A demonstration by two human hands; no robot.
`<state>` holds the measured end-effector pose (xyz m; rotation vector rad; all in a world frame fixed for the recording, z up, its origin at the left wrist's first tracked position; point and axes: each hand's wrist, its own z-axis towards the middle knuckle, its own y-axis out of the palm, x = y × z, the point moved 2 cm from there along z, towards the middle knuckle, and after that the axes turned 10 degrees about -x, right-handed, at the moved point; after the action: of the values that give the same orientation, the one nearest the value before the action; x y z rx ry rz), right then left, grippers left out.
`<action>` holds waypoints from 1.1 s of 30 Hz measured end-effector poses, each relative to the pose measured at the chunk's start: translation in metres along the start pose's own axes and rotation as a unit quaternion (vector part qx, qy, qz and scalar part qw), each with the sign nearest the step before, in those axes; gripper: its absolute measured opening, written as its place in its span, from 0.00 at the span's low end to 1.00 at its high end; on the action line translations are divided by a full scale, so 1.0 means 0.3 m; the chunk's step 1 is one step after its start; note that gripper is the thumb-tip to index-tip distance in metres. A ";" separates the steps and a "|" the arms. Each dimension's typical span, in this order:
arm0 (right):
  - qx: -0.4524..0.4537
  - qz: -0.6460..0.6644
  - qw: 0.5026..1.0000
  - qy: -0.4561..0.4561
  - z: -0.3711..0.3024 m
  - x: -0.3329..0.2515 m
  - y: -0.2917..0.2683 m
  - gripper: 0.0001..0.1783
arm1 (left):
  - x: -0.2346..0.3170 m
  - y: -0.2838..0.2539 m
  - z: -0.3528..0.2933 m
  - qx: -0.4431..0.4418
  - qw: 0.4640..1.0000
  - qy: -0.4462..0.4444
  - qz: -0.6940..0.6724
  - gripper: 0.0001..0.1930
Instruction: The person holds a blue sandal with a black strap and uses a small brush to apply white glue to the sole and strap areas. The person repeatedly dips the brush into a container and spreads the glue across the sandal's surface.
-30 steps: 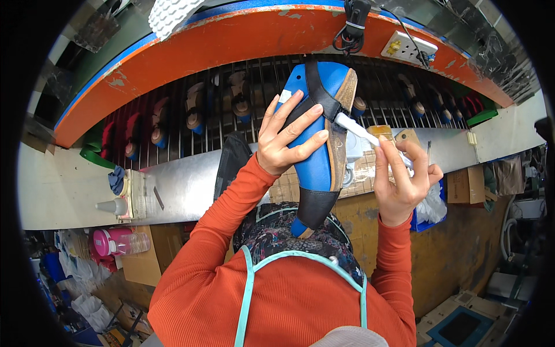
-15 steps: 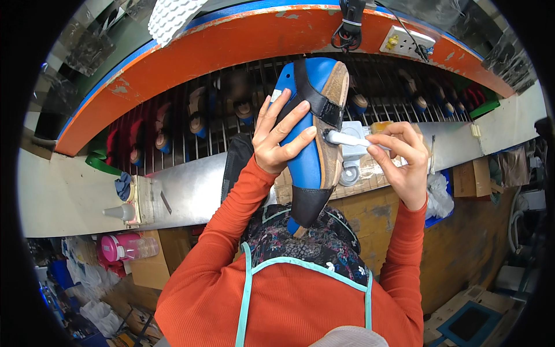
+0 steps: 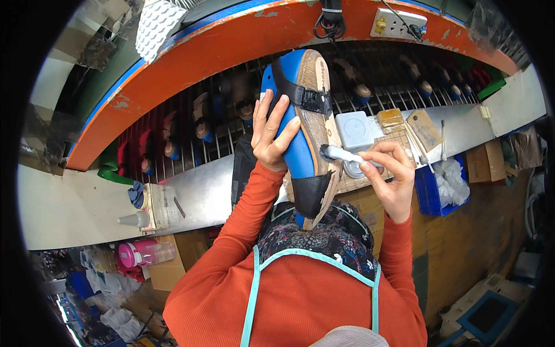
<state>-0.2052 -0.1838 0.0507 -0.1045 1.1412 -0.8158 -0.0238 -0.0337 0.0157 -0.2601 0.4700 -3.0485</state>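
A half-made sandal (image 3: 315, 130) with a cork sole and black straps sits on a blue shoe last (image 3: 299, 156), tilted upright in front of me. My left hand (image 3: 273, 137) grips it from the left, fingers laid across the blue side. Between thumb and fingertips, my right hand (image 3: 392, 176) pinches a small brush (image 3: 342, 155) with a pale handle. Its dark bristles touch the cork edge just above the lower black strap (image 3: 312, 194). Beyond the brush stand a grey square container (image 3: 354, 130) and a round cup partly hidden by the brush.
A metal-edged ledge (image 3: 199, 194) runs across, with a rack of rods (image 3: 370, 104) behind it carrying several sandals on lasts. An orange arch (image 3: 191, 75) spans above. At right are a blue bin (image 3: 428, 194) and a cardboard box (image 3: 484, 161); at left, a pink-lidded bottle (image 3: 139, 253).
The brush has moved down the sole's edge toward the lower strap. The sandal has turned, showing more of its pale sole face. The whole view has shifted slightly.
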 end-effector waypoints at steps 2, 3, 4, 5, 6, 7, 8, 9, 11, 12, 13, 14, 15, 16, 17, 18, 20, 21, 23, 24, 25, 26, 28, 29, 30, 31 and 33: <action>0.016 0.014 1.000 0.023 -0.032 -0.005 0.016 0.11 | 0.002 0.007 -0.005 0.002 1.000 0.001 -0.002 0.18; 0.025 0.010 0.999 0.030 -0.046 -0.010 0.021 0.11 | 0.005 0.011 -0.008 0.005 1.000 -0.005 -0.008 0.18; 0.035 0.000 0.999 0.040 -0.057 -0.015 0.023 0.11 | 0.007 0.014 -0.011 0.009 1.000 -0.011 -0.014 0.19; 0.039 -0.018 0.999 0.024 -0.064 -0.022 0.022 0.11 | 0.005 0.018 -0.012 0.011 1.000 -0.005 -0.015 0.20; 0.042 -0.034 0.998 0.017 -0.071 -0.029 0.021 0.11 | 0.004 0.020 -0.014 0.009 1.000 -0.007 -0.015 0.20; 0.046 -0.049 0.998 0.009 -0.077 -0.037 0.013 0.11 | 0.003 0.023 -0.016 0.008 1.000 -0.009 -0.015 0.20; 0.043 -0.078 0.996 -0.001 -0.078 -0.041 0.011 0.12 | 0.001 0.026 -0.018 0.007 1.000 -0.011 -0.015 0.21; 0.033 -0.073 0.997 -0.005 -0.074 -0.041 0.008 0.11 | -0.001 0.029 -0.020 0.008 1.000 -0.017 -0.017 0.21; 0.032 0.024 0.999 0.011 -0.052 -0.026 0.007 0.10 | -0.002 0.039 -0.027 0.011 0.999 -0.033 -0.021 0.21; 0.038 0.075 0.996 0.017 -0.039 -0.014 0.005 0.10 | -0.001 0.045 -0.029 0.013 0.999 -0.030 -0.014 0.20; 0.084 0.038 0.996 0.007 -0.011 0.003 0.015 0.09 | -0.001 0.051 -0.031 0.016 0.999 -0.030 -0.006 0.20; 0.090 0.037 0.995 0.022 0.000 0.012 0.020 0.09 | -0.002 0.057 -0.033 0.019 0.999 -0.029 0.002 0.20; 0.099 0.037 0.994 0.039 0.008 0.021 0.021 0.09 | 0.000 0.064 -0.035 0.016 0.999 -0.036 0.011 0.21; 0.099 0.035 0.993 0.058 0.014 0.029 0.022 0.09 | 0.001 0.069 -0.037 0.014 0.999 -0.044 0.021 0.21; 0.062 0.035 0.997 0.043 0.016 0.032 0.010 0.08 | 0.002 0.072 -0.038 0.014 0.998 -0.053 0.032 0.21; 0.044 0.083 0.995 0.034 0.019 0.038 0.001 0.08 | 0.001 0.076 -0.038 0.015 0.998 -0.057 0.023 0.21; 0.015 0.184 0.983 0.012 0.025 0.051 -0.006 0.07 | 0.003 0.080 -0.040 0.019 0.998 -0.065 0.006 0.22; 0.065 0.113 0.991 0.023 0.030 0.060 0.001 0.07 | 0.005 0.083 -0.040 0.018 0.997 -0.071 -0.005 0.22; 0.095 0.096 0.985 0.107 0.017 0.070 0.025 0.07 | 0.008 0.089 -0.042 0.014 0.996 -0.086 -0.005 0.23; 0.110 0.099 0.978 0.144 0.002 0.070 0.038 0.07 | 0.009 0.093 -0.044 0.013 0.996 -0.093 -0.006 0.23; 0.090 0.129 0.972 0.176 -0.006 0.072 0.046 0.07 | 0.010 0.094 -0.048 0.007 0.995 -0.104 -0.006 0.23; 0.076 0.163 0.969 0.166 -0.026 0.062 0.047 0.07 | 0.011 0.096 -0.051 0.009 0.994 -0.109 -0.006 0.23; 0.048 0.232 0.951 0.197 -0.076 0.037 0.041 0.07 | 0.010 0.098 -0.059 0.000 0.992 -0.127 -0.001 0.22; 0.044 0.244 0.951 0.183 -0.096 0.021 0.039 0.08 | 0.009 0.100 -0.063 -0.002 0.991 -0.134 0.006 0.22; 0.040 0.242 0.951 0.186 -0.113 0.008 0.039 0.08 | 0.008 0.101 -0.066 -0.004 0.990 -0.141 0.011 0.22; 0.041 0.241 0.951 0.189 -0.128 -0.005 0.044 0.08 | 0.007 0.104 -0.069 -0.006 0.989 -0.147 0.016 0.21; 0.047 0.222 0.956 0.185 -0.140 -0.020 0.061 0.09 | 0.003 0.110 -0.073 -0.013 0.986 -0.162 0.024 0.21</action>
<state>-0.2317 -0.1535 0.0281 0.3882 1.4059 -0.4931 -0.0280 -0.0587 -0.0147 -0.7177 0.4839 -2.8740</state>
